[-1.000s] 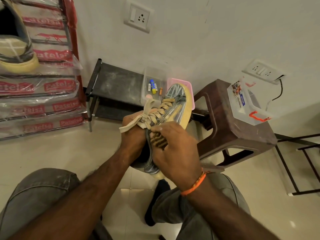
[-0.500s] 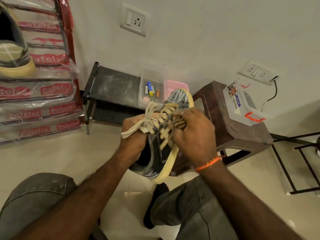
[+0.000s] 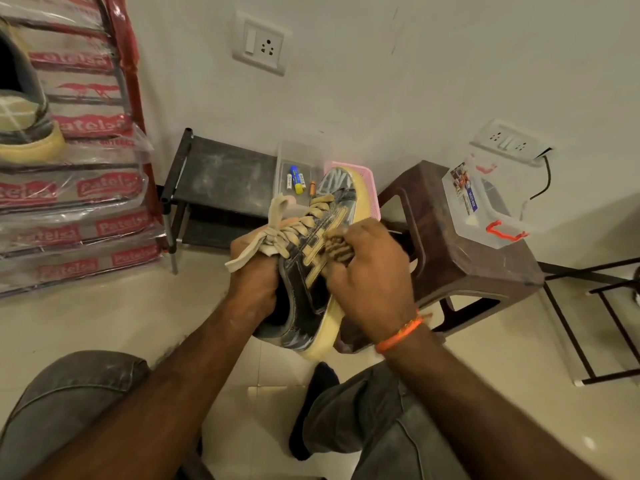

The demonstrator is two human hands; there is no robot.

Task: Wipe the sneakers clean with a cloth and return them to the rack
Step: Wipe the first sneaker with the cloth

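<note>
A dark grey sneaker (image 3: 304,296) with beige laces and a yellowed sole is held up in front of me, toe pointing away. My left hand (image 3: 254,275) grips it at the collar, beside the loose lace ends. My right hand (image 3: 370,275) holds a bunched brownish cloth (image 3: 341,249) and presses it against the sneaker's side stripes. A second sneaker (image 3: 24,112) of the same kind sits on the plastic-wrapped rack (image 3: 86,188) at the far left, partly cut off by the frame edge.
A low black shelf (image 3: 221,181) stands against the wall with a clear box of batteries (image 3: 298,174) and a pink basket (image 3: 367,181). A brown plastic stool (image 3: 460,261) at right carries a clear lidded container (image 3: 485,202). A black metal frame (image 3: 595,323) is farther right. My knees fill the bottom.
My right hand with the cloth moved from the sneaker's heel side up toward the middle stripes. The sneaker turned so its side and sole edge face me more.
</note>
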